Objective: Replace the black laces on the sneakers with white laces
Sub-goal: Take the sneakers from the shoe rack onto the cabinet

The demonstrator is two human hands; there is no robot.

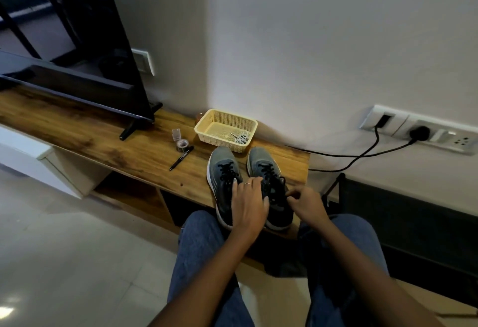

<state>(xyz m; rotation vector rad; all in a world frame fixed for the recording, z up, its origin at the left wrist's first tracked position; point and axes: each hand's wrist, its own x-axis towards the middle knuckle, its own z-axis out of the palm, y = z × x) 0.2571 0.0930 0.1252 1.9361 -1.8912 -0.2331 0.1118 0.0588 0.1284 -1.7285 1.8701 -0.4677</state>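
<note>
From the head camera: two grey sneakers (248, 184) sit side by side on the wooden shelf (144, 150), toes pointing away toward the wall, long axes running straight out from the person. Black laces (270, 171) are in both. The left hand (248, 203) lies spread across the gap, steadying the right-hand shoe; the right hand (306, 203) pinches a lace end at that shoe's outer side, so it's nearer the knot. White laces (241, 137) wait in the yellow basket (207, 126), just beyond the toes.
</note>
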